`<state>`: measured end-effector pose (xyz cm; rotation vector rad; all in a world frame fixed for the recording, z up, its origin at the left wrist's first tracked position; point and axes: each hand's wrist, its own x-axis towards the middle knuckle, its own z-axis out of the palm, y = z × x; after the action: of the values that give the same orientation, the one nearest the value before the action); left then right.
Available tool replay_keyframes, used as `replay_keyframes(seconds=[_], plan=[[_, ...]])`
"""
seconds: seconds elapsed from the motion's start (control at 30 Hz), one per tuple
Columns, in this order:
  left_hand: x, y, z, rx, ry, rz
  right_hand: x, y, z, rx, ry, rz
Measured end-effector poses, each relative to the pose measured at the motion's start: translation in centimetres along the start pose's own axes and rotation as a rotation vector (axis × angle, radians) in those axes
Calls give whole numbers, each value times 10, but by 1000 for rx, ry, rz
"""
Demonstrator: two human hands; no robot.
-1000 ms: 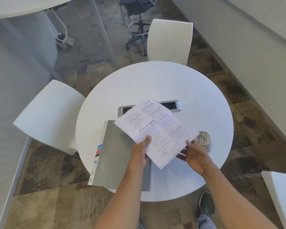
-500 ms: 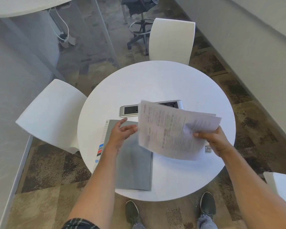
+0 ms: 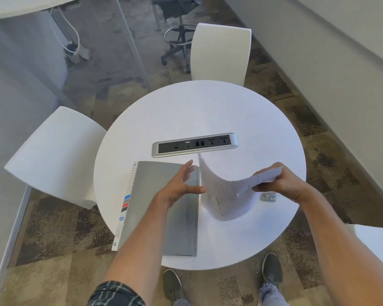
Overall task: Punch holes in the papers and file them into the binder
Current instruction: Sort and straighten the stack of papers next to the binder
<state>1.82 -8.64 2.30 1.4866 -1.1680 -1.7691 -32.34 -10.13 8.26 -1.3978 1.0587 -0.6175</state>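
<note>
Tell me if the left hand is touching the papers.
Cannot tell. In the head view the left hand is spread over the gray binder, its thumb tip meeting the papers' curled edge; overlap hides contact or gap.

Closed grey binder (image 3: 161, 208) flat on table; printed papers (image 3: 226, 193) curled alongside.

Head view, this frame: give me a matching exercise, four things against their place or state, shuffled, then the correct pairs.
Things:
1. papers
2. binder
3. power strip
4. small metal clip

States or places:
A. set into the table top, beyond the hands
B. lying closed and flat, left hand above its cover
C. curled in the air, pinched by the right hand
D. on the table just under the right hand

Pairs: 1-C, 2-B, 3-A, 4-D
</note>
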Motion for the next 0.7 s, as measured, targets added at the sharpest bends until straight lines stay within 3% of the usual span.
replay_keyframes(seconds=[0.13, 0.37, 0.6, 0.7], plan=[[6, 2, 7, 7, -38, 6, 3, -2, -8, -19, 16, -38], [-19, 0, -8, -32, 232, 83, -8, 35, -11, 232, 231, -9], [-36, -15, -8, -96, 253, 118, -14, 72, 2, 341, 285, -22], [-37, -32, 5, -69, 215, 47, -14, 81, 19, 284, 259, 60]])
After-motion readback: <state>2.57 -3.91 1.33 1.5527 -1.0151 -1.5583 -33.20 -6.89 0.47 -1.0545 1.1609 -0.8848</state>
